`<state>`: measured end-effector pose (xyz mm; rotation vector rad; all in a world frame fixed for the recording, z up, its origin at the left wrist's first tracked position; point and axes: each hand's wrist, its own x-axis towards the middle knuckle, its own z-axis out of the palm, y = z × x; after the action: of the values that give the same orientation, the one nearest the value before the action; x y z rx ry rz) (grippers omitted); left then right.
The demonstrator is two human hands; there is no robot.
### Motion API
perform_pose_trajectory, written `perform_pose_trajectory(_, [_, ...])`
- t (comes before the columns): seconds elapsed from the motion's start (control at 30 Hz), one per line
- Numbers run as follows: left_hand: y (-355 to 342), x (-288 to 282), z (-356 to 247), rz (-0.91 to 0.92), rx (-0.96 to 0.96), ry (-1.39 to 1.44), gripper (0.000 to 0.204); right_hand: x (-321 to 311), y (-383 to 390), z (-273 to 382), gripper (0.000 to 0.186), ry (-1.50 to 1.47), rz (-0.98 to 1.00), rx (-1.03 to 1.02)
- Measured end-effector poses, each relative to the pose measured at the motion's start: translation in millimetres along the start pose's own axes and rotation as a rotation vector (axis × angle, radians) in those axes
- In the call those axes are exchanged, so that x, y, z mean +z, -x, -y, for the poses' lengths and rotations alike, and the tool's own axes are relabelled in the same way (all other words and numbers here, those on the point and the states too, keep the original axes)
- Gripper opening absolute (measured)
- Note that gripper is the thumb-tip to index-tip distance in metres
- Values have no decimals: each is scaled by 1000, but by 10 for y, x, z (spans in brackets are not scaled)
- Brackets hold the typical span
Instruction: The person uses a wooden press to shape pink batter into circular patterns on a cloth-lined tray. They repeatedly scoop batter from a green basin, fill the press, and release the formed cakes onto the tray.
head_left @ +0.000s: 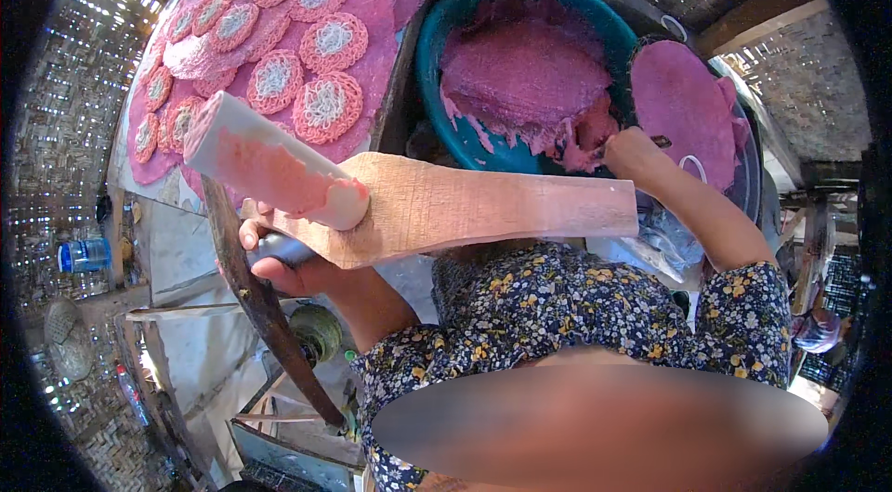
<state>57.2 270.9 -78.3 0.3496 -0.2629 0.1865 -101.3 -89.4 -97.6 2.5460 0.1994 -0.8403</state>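
My left hand (279,269) is closed around the left end of a wooden paddle-shaped press (418,209), with a dark grey rounded piece (286,250) between its fingers and thumb. A white tube (279,162), smeared with pink, slants up from the broad part of the press, whose long narrow end stretches to the right. My right hand (634,153) is closed at the right edge of a teal basin (432,55), against pink dough (590,134). Its fingertips are partly hidden. A woven pinkish-purple cloth (525,69) covers much of the dough.
At the upper left, many pink-and-white coiled noodle-like discs (330,41) lie on pink cloth (376,111). Another pink cloth (683,102) rests over a dark container at the right. A wooden pole (269,334) slants below my left hand. A blue-labelled bottle (84,255) is at the far left.
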Motion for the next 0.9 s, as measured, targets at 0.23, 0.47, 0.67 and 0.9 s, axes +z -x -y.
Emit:
perform_pose_trajectory(0.23, [-32,-116,-55,10,-36,19,31,33,-44,12,11,-30,-201,126])
perform_pose_trajectory(0.47, [-45,-93,-63,105,-69,28,30,111,61,101,11,-76,-282,27])
perform_pose_trajectory(0.67, [-88,-141,22,127,35,-82,35,165,-197,132,13,-88,-320,55])
perform_pose_trajectory(0.9, [-178,-122,-46,259,-8,22,37,34,-140,-39,16,-254,-115,77])
